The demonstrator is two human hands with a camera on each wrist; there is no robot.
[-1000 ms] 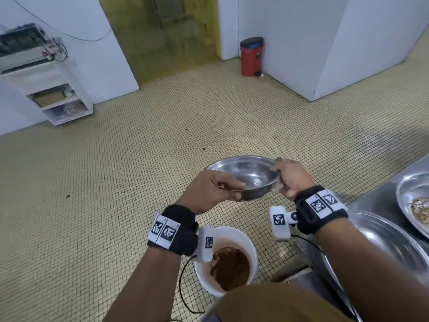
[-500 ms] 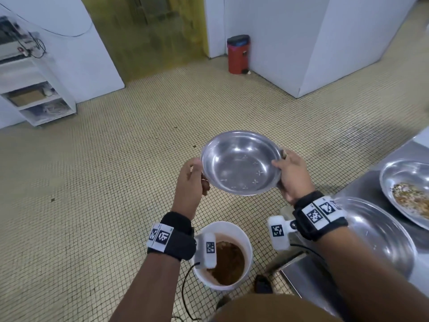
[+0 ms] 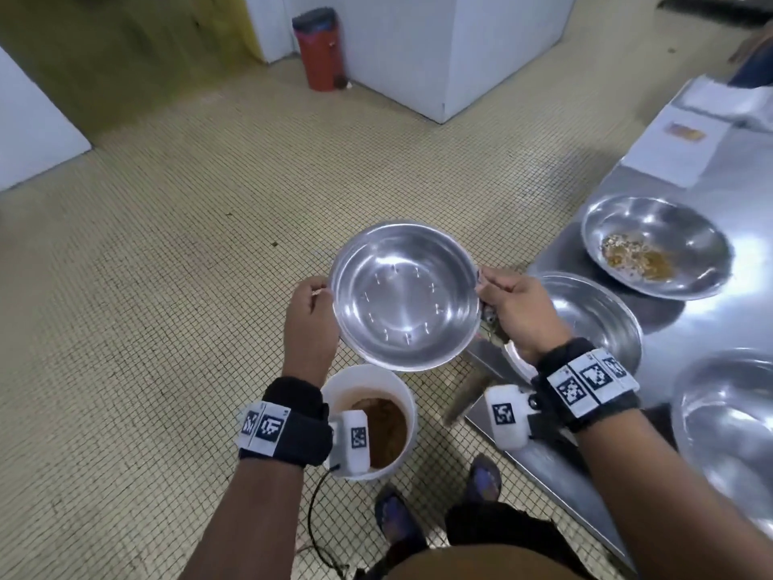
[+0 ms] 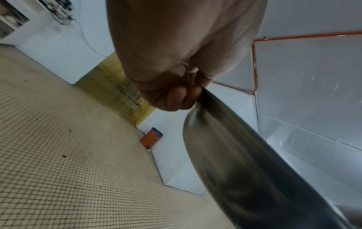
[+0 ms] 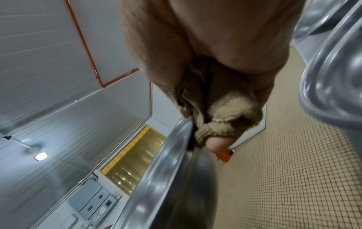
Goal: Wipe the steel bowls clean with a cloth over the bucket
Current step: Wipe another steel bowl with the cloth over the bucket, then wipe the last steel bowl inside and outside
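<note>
I hold a clean-looking steel bowl (image 3: 403, 295) tipped toward me, above and just beyond the white bucket (image 3: 370, 416) of brown waste on the floor. My left hand (image 3: 311, 316) pinches the bowl's left rim (image 4: 231, 139). My right hand (image 3: 514, 311) grips the right rim (image 5: 156, 178) together with a bunched beige cloth (image 5: 225, 117) in its palm. On the steel counter (image 3: 711, 320) to the right stand a bowl with food scraps (image 3: 654, 244), an empty bowl (image 3: 594, 320) behind my right hand, and another bowl (image 3: 728, 429) at the edge.
The tiled floor (image 3: 167, 328) spreads out to the left. A red pedal bin (image 3: 320, 48) stands by a white wall corner far ahead. Papers (image 3: 677, 140) lie at the counter's far end. My feet (image 3: 439, 504) are beside the bucket.
The bowl has tipped from nearly level to facing me. My left hand slid from the near rim to the left rim, and my view turned right toward the counter.
</note>
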